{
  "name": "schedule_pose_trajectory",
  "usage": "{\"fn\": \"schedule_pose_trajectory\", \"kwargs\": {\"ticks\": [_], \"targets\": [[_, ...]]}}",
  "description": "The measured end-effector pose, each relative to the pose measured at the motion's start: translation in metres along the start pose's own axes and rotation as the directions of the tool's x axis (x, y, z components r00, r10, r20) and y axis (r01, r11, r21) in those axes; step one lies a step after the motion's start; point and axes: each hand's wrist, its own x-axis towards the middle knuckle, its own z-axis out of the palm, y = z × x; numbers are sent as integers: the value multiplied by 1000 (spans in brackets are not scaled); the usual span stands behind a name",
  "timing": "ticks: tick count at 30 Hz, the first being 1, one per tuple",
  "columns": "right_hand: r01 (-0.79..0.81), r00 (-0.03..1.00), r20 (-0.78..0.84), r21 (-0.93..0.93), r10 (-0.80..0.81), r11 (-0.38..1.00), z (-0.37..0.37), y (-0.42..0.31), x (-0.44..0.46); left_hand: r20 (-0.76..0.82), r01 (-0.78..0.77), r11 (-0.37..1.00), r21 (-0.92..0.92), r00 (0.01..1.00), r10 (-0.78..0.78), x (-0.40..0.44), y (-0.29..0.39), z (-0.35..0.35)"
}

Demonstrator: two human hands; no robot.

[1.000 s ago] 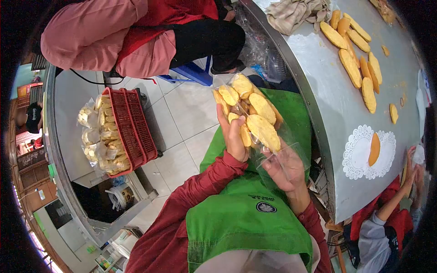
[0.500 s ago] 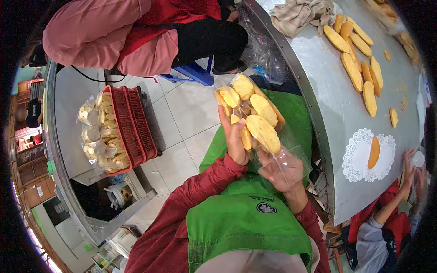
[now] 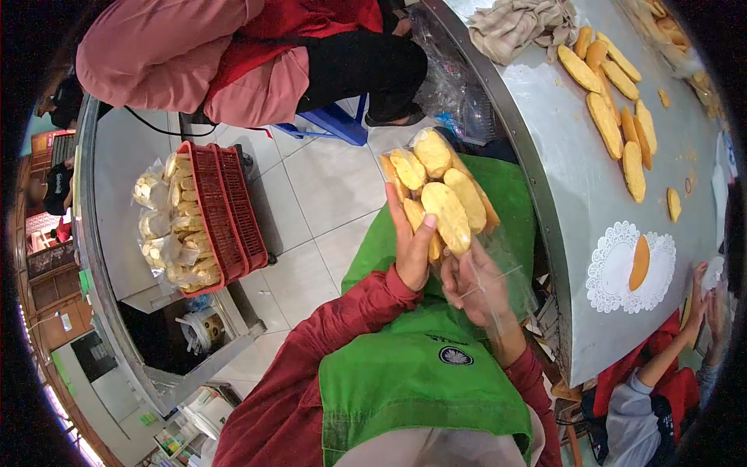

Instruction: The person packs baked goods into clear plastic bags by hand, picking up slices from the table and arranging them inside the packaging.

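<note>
A clear plastic bag of oval yellow slices (image 3: 446,210) is held up over the green apron (image 3: 389,366). My left hand (image 3: 412,245) grips its left side, with the thumb across the front of the slices. At the bag's lower, loose end, my right hand (image 3: 478,284) has its fingers bent against the plastic, partly seen through it. More yellow slices (image 3: 603,124) lie on the metal table (image 3: 545,288) at the right. One slice (image 3: 640,263) rests on a white lace doily (image 3: 595,268).
Red crates (image 3: 229,210) hold several filled bags (image 3: 187,226) at the left. A person in pink sleeves (image 3: 156,58) sits at the top left, near a blue stool (image 3: 334,123). Another person's hands (image 3: 696,307) are at the table's right edge. A cloth (image 3: 520,27) lies on the table.
The bag has tipped more upright and moved slightly right. My left thumb has shifted onto the front slice. My right hand's fingers have curled in closer to the bag's lower end.
</note>
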Motion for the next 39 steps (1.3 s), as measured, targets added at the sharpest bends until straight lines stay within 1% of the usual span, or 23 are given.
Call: {"fn": "schedule_pose_trajectory", "kwargs": {"ticks": [4, 6, 7, 9, 12, 14, 15, 18, 21, 23, 25, 27, 33, 35, 36, 37, 39], "targets": [[-1, 1000, -13, -40, 0, 999, 5, -2, -1, -6, 17, 998, -63, 1000, -18, 0, 1, 3], [10, 1000, -22, -49, -11, 999, 11, -4, -1, -23, 1, 1000, 6, 1000, -1, 1, -3, -4], [7, 1000, -21, -101, -10, 995, 11, -4, 0, -30, -7, 999, 41, 1000, 8, 2, -6, -9], [3, 1000, -20, -204, -8, 979, 11, -4, 0, -92, 66, 979, 194, 995, -49, 13, 0, -24], [30, 999, -19, -331, -39, 943, 7, 8, 2, -141, 157, 980, 120, 980, -140, 25, 14, -21], [21, 997, -52, -529, -57, 848, 9, 11, 2, -138, 175, 969, 178, 979, -151, 26, 43, 6], [26, 995, -58, -622, -79, 783, 6, 15, 4, -94, 233, 967, 102, 970, -223, 29, 57, 15], [55, 994, -21, -748, -107, 662, 6, 16, 6, -72, 318, 922, 220, 948, -310, 35, 60, 15], [55, 995, -6, -794, -99, 606, 15, 9, 6, -76, 355, 893, 278, 934, -348, 35, 55, 13], [54, 995, -4, -828, -103, 558, 24, -1, 3, -37, 358, 891, 279, 931, -363, 35, 53, 10], [62, 993, -1, -840, -115, 539, 27, -3, 1, -10, 373, 887, 272, 923, -385, 34, 55, 9], [86, 992, 19, -825, -126, 559, 25, 1, 0, 6, 399, 880, 258, 910, -414, 33, 59, 12], [241, 967, 145, -789, -210, 566, 23, 8, 2, -26, 380, 892, 245, 922, -385, 30, 54, 9], [117, 993, 94, -854, -71, 507, 17, 8, -1, -32, 401, 878, 260, 913, -408, 31, 55, 9], [105, 994, 84, -858, -64, 503, 18, 7, -2, -36, 412, 871, 267, 907, -419, 31, 55, 9], [93, 996, 73, -862, -58, 498, 19, 6, -3, -7, 397, 875, 276, 911, -411, 30, 56, 10], [169, 981, 87, -821, -172, 546, 29, 0, -2, 52, 366, 883, 293, 916, -397, 30, 58, 12]]}}
